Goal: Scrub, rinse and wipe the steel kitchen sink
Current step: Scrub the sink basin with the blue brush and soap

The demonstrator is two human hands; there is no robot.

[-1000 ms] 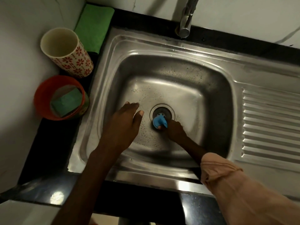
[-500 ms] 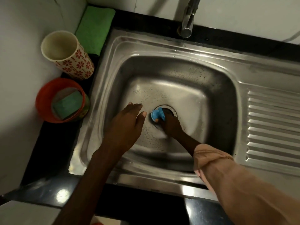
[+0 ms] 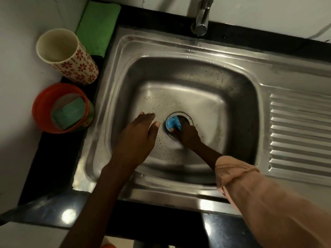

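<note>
- Steel sink [image 3: 180,68]: set into the black counter [image 3: 53,158]; basin floor beaded with droplets; ribbed draining board on its right side.
- Drain [image 3: 186,119]: round opening in the middle of the basin floor, partly covered by your right hand.
- Blue scrubber [image 3: 172,124]: small blue piece at the left part of the drain, pressed down there.
- Your right hand [image 3: 188,136]: reaches into the basin from a rolled peach sleeve [image 3: 232,174]; fingers curled round the blue scrubber, holding it at the drain.
- Your left hand [image 3: 138,138]: just left of the drain, palm down over the basin floor; fingers straight and together, thumb out, holding nothing. Whether it touches the steel cannot be told.
- Tap [image 3: 201,20]: at the back rim, spout above the basin.
- Patterned cup [image 3: 71,58]: upright on the counter left of the sink, cream with red flowers.
- Orange tub [image 3: 44,108]: nearer you than the cup, with a green sponge [image 3: 70,112] inside.
- Green cloth [image 3: 97,24]: folded at the back left corner.
</note>
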